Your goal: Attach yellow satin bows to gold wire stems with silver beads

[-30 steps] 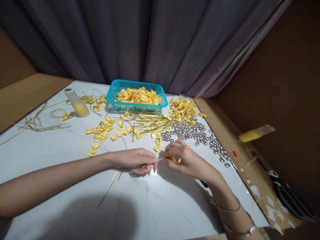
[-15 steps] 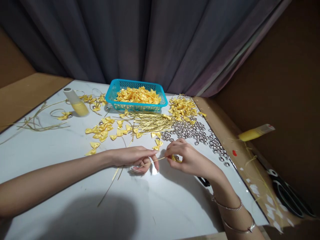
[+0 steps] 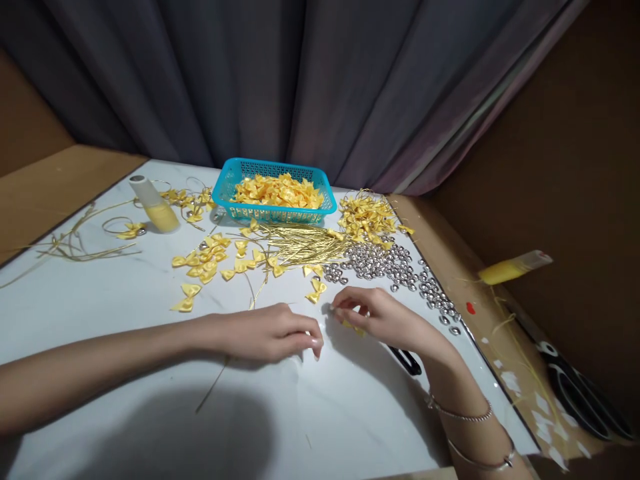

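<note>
My left hand (image 3: 280, 333) is closed above the white tabletop, thumb and forefinger pressed together; whatever they hold is hidden or too thin to see. A short way to its right, my right hand (image 3: 370, 313) has its fingers pinched, with a yellow satin bow (image 3: 354, 328) showing under the thumb side. No cord can be made out between the two hands. Just beyond them lies a loose yellow bow (image 3: 316, 291). A thin gold strand (image 3: 213, 387) pokes out below my left forearm. Behind my right hand spread silver beads (image 3: 375, 260).
A blue basket (image 3: 275, 212) of yellow bows stands at the back, a bundle of gold cords (image 3: 305, 243) before it. Finished-looking bows (image 3: 367, 217) are heaped to its right. A black-handled tool (image 3: 406, 361) lies beneath my right wrist. Scissors (image 3: 580, 393) and a glue bottle (image 3: 515, 267) are at right.
The gold cord stretched between my hands is no longer visible. My left hand has turned over and curled its fingers in. My right hand has dropped slightly, the bow with it.
</note>
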### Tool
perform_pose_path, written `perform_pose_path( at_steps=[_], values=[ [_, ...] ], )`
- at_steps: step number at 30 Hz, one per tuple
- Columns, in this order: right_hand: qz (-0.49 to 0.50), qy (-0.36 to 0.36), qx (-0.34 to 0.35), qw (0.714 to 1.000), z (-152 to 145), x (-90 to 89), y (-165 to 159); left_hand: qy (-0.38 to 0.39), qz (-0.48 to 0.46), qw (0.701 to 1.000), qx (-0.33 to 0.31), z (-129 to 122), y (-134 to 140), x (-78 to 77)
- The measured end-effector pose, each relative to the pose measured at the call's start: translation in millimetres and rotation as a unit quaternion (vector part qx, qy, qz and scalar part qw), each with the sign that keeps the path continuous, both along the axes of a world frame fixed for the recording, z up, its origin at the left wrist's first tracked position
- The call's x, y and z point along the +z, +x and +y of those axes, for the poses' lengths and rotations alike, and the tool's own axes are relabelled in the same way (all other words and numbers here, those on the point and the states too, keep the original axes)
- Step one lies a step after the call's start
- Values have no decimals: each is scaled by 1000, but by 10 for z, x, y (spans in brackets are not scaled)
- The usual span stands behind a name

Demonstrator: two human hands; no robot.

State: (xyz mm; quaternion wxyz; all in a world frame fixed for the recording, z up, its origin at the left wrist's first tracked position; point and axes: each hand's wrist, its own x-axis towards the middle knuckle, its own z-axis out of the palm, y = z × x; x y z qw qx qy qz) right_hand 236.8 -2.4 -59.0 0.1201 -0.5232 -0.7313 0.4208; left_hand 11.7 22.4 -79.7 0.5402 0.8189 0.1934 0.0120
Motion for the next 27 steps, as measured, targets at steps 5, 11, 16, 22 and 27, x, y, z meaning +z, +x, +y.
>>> perform_pose_path(
  at_steps=[5, 11, 16, 22, 27],
  values=[
    [247, -341, -24, 907, -73, -105, -258, 269, -21, 961, -63, -320, -31, 261],
    [394, -493, -88, 771, -216, -311, -636, 366, -50, 916, -155, -560, -40, 178],
    [485, -406, -160, 758, -124, -260, -528, 409, -58, 885, -216, -627, -13, 40],
    [502, -287, -208, 789, 31, -141, -176, 343, -90, 924, -143, -614, -4, 71],
    [452, -200, -183, 850, 31, 12, -33, 336, -73, 923, -170, -527, -3, 114]
  ],
)
